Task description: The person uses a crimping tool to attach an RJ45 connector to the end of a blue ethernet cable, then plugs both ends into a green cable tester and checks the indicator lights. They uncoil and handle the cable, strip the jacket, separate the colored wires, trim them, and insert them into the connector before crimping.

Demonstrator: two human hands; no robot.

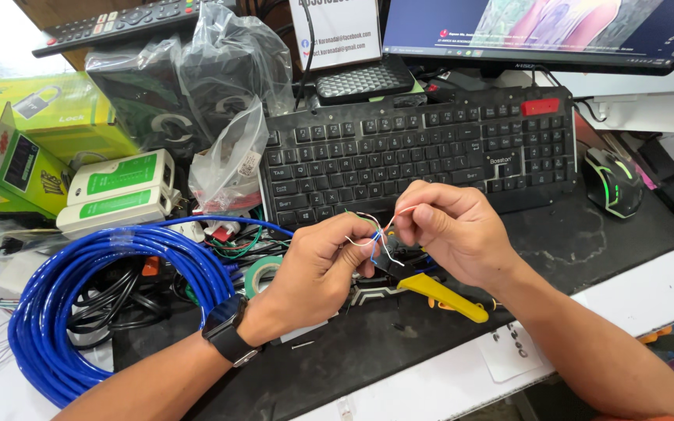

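Note:
My left hand (313, 273) pinches the stripped end of a blue network cable, whose thin coloured wires (374, 234) fan out between both hands. My right hand (450, 230) grips a few of those wires between thumb and fingers, just in front of the black keyboard (423, 148). The rest of the blue cable lies in a big coil (79, 304) at the left. A tool with yellow handles (446, 296) lies on the black desk mat (587, 234) under my right hand. A dark watch sits on my left wrist (228, 327).
A black and green mouse (614, 181) sits right of the keyboard, a monitor (540, 31) behind it. At the left are a white and green cable tester (118, 195), green boxes (48, 117), plastic bags (228, 86), a green tape roll (263, 273) and a remote (118, 23).

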